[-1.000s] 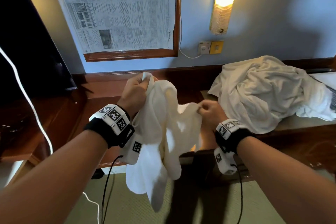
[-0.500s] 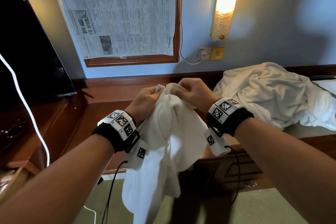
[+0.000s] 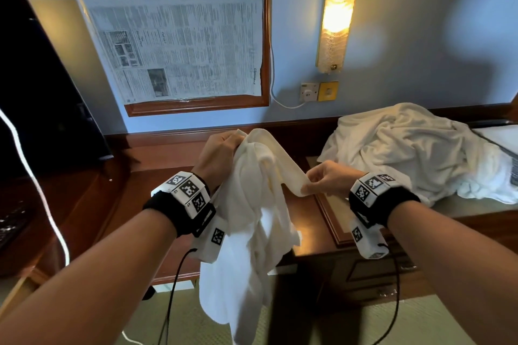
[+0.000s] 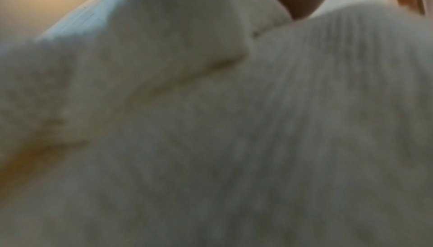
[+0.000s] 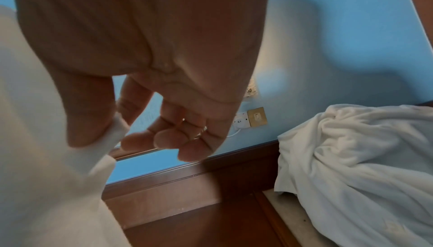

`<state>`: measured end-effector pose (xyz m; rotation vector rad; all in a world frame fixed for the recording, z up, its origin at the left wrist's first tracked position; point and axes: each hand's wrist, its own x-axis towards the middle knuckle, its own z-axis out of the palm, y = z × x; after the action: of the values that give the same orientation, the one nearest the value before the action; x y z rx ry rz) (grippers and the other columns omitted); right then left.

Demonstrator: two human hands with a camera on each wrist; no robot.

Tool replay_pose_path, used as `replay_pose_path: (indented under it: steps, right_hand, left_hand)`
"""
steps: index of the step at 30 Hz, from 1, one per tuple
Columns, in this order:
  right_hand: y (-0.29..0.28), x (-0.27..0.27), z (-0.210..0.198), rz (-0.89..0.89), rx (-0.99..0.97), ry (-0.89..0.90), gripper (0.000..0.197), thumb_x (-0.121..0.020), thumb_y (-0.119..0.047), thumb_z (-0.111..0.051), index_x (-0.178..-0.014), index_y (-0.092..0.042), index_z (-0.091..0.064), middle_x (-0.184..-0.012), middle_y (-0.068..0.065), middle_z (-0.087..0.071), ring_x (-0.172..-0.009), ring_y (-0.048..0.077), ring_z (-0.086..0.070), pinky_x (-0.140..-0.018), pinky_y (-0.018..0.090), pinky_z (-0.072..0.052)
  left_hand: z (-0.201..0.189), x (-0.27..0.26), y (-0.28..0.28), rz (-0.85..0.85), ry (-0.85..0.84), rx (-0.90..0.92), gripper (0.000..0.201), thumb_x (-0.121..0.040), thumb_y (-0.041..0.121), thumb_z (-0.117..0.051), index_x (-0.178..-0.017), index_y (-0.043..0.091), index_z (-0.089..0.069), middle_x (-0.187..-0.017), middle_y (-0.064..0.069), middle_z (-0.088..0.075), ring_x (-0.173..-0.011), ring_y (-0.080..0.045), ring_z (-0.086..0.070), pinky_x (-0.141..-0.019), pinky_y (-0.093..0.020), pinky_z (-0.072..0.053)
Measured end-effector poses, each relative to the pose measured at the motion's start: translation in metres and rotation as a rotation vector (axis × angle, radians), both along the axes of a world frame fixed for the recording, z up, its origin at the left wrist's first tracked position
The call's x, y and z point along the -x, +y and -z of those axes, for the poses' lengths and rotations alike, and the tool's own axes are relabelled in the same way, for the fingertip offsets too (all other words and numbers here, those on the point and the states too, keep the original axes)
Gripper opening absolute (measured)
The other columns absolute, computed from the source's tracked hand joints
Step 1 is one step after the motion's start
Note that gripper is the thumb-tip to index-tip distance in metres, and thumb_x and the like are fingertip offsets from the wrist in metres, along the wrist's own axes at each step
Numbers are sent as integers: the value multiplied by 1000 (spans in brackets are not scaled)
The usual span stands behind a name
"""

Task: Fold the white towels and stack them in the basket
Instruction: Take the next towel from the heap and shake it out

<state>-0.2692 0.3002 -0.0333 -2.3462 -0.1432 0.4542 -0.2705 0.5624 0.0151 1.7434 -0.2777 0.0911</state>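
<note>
**Towel held up between 2 hands, edge being found**

Towel (image 3: 252, 204) hangs in the air in front of the person, bunched and twisted, its lower end dangling below both wrists. Left hand (image 3: 217, 158) is closed in a fist round the gathered top of the cloth; its wrist camera shows only blurred white terry (image 4: 211, 140) pressed close. To the right of that fist, a band of cloth stretches across and slightly down to the right hand (image 3: 326, 179). That hand pinches the hem between thumb (image 5: 86, 114) and forefinger, while its other fingers (image 5: 168, 140) curl loosely and hold nothing. Further right of that hand, a heap of unfolded towels (image 3: 414, 151) lies on the wooden desk (image 3: 157, 204). No basket shows in any view.

By my judgement, the step in hand is spreading this 1 towel: finding its corners before any fold. The next move likely calls for the right hand to slide along the hem to a corner and for the left to release the bunch and take the opposite corner, so the cloth hangs flat.
</note>
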Motion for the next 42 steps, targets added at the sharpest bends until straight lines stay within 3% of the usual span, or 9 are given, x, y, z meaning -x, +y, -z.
replay_pose_path:
  steps: [5,9,14,18,21,27,33,39,42]
  right_hand:
    - [2,-6,0,157,-84,-229,15,-93,-25,-67,-80,-17,-69,-67,-1,-60,-58,10,-52,-56,25,-45]
    - [1,-24,-43,369,-285,-572,15,-94,-16,-65,-85,-5,-66,-77,13,-63,-65,21,-57,-62,36,-53]
    - [33,-32,-116,277,-348,-785,26,-82,-28,-64,-83,-2,-66,-86,22,-64,-82,39,-64,-73,57,-56]
    - [78,-22,-153,41,-371,-812,20,-85,-21,-65,-86,-1,-66,-85,20,-67,-75,19,-61,-72,33,-50]
    - [100,-12,-167,-125,-365,-743,6,-89,-6,-67,-92,-1,-67,-93,14,-73,-83,10,-66,-80,23,-50]
    - [124,-1,-180,-226,-465,-721,10,-80,-2,-78,-84,-10,-73,-84,3,-76,-77,5,-68,-74,17,-50]
    - [129,1,-185,-257,-468,-818,16,-82,-6,-77,-98,-7,-76,-89,-4,-75,-83,3,-70,-82,18,-53]
    - [120,2,-190,-334,-476,-853,19,-85,-3,-73,-101,-12,-74,-87,-8,-73,-83,1,-67,-80,17,-51]
    - [117,2,-187,-342,-496,-859,17,-86,-4,-72,-99,-14,-74,-84,-12,-73,-82,0,-66,-79,17,-50]
  left_hand:
    - [-4,1,9,-2,-47,-75,36,-100,8,-42,-73,12,-65,-71,-4,-58,-69,-17,-47,-67,-32,-39]
    - [-18,6,31,273,-38,-262,33,-102,2,-44,-84,12,-70,-82,2,-68,-77,-12,-59,-75,-29,-49]
    - [-51,2,73,352,-58,-446,21,-102,4,-51,-104,-2,-71,-96,-16,-74,-87,-17,-68,-71,-29,-54]
    - [-71,-6,96,256,-210,-394,18,-99,27,-61,-100,18,-77,-100,-26,-68,-83,-29,-61,-80,-35,-48]
    - [-83,-2,97,182,-367,-381,18,-97,9,-62,-96,19,-76,-97,2,-76,-93,-5,-68,-86,-12,-47]
    - [-95,-4,90,114,-481,-28,15,-83,14,-72,-92,3,-76,-91,-4,-78,-85,-9,-70,-82,-23,-54]
    - [-100,-8,77,195,-456,53,9,-77,17,-71,-84,12,-75,-76,11,-75,-70,1,-65,-68,-14,-50]
    - [-105,-17,69,285,-363,57,4,-79,28,-84,-80,26,-81,-79,4,-74,-78,-18,-62,-74,-30,-54]
    - [-105,-17,62,316,-271,72,40,-56,59,-90,-80,29,-81,-90,-10,-70,-93,-32,-57,-93,-55,-51]
